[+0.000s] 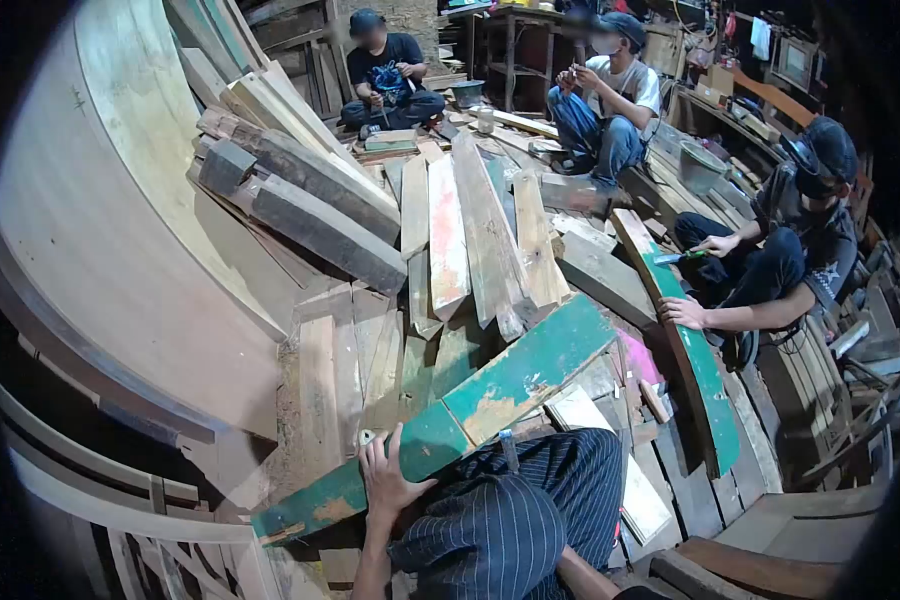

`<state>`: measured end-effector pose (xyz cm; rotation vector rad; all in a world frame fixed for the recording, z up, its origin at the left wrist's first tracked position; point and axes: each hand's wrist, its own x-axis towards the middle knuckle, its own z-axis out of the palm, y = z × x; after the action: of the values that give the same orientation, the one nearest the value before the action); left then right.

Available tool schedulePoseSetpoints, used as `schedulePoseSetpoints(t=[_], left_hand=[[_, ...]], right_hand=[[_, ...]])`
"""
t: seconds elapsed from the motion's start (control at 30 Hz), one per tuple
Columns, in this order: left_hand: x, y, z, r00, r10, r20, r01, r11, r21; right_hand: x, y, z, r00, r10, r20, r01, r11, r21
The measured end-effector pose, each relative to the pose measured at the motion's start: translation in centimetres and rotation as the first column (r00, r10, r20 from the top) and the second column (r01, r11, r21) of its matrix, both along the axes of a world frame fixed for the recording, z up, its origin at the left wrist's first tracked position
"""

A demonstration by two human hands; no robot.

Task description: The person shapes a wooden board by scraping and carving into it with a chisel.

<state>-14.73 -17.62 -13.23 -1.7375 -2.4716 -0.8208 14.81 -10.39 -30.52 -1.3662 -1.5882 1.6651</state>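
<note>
A long board with chipped green paint slants across in front of me, with bare wood showing in patches. My left hand grips it near its lower left end, fingers over the far edge and thumb spread along the face. Something small and pale shows by those fingertips; I cannot make it out. A flat metal blade rises above my striped trouser leg, against the board's near edge. My right forearm goes behind the knee, which hides my right hand and whatever holds the blade.
Loose planks and dark beams lie piled ahead. At right, a co-worker holds a green-handled scraper on another green board. Two people sit farther back. A large curved panel stands at left.
</note>
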Motion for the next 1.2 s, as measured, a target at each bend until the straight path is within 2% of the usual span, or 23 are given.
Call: schedulePoseSetpoints(t=[0.1, 0.13, 0.17, 0.3, 0.5, 0.57, 0.6, 0.7, 0.73, 0.83, 0.87, 1.03, 1.2], left_hand=[[0.0, 0.0, -0.1, 1.0, -0.005, -0.017, 0.005, 1.0, 0.015], [0.0, 0.0, -0.1, 1.0, -0.007, -0.024, 0.007, 1.0, 0.023], [-0.1, 0.0, -0.2, 1.0, -0.007, -0.024, 0.008, 1.0, 0.02], [0.0, 0.0, 0.0, 0.999, -0.004, -0.046, 0.005, 1.0, 0.019], [0.0, -0.1, 0.1, 0.998, 0.003, -0.064, -0.002, 1.0, 0.011], [0.1, 0.0, 0.3, 0.997, 0.006, -0.082, -0.005, 1.0, 0.011], [0.1, 0.0, 0.4, 0.996, 0.005, -0.085, -0.003, 1.0, 0.019], [0.2, 0.0, 0.4, 0.997, 0.002, -0.081, 0.001, 0.999, 0.032], [0.1, 0.0, 0.1, 0.998, 0.001, -0.067, 0.001, 1.0, 0.029], [0.0, -0.1, 0.1, 1.0, 0.012, -0.021, -0.013, 1.0, -0.01], [0.0, -0.2, 0.1, 1.0, 0.016, -0.004, -0.017, 0.999, -0.029], [0.0, 0.0, -0.1, 1.0, 0.013, 0.0, -0.013, 1.0, -0.026], [0.1, 0.0, -0.3, 1.0, 0.019, 0.004, -0.019, 1.0, -0.015]], right_hand=[[-0.6, -0.3, 2.0, 0.991, -0.044, -0.123, 0.038, 0.998, -0.051], [-0.6, -0.1, 2.9, 0.999, -0.053, -0.011, 0.053, 0.999, 0.008], [-0.6, 0.0, 2.9, 0.999, -0.042, -0.006, 0.042, 0.999, 0.004], [-0.2, 0.1, 0.6, 1.0, -0.002, -0.003, 0.002, 1.0, -0.005], [-0.5, 0.0, -2.0, 0.99, -0.035, -0.14, 0.017, 0.992, -0.128], [-0.3, -0.3, -4.4, 0.982, -0.04, -0.187, 0.011, 0.988, -0.154], [-0.1, -0.3, -7.6, 0.983, -0.021, -0.181, -0.002, 0.992, -0.13], [0.1, -0.1, -9.3, 0.979, -0.051, -0.196, 0.021, 0.988, -0.152], [0.1, -0.1, -9.2, 0.981, -0.108, -0.159, 0.084, 0.985, -0.152], [1.2, 0.9, -11.6, 0.994, 0.102, 0.03, -0.104, 0.991, 0.086], [0.8, 0.4, -11.1, 0.999, 0.038, -0.035, -0.035, 0.997, 0.064], [0.7, -0.1, -3.3, 0.996, 0.089, 0.008, -0.089, 0.994, 0.068], [-0.3, 0.1, 2.9, 0.998, -0.001, 0.055, 0.004, 0.997, -0.071]])
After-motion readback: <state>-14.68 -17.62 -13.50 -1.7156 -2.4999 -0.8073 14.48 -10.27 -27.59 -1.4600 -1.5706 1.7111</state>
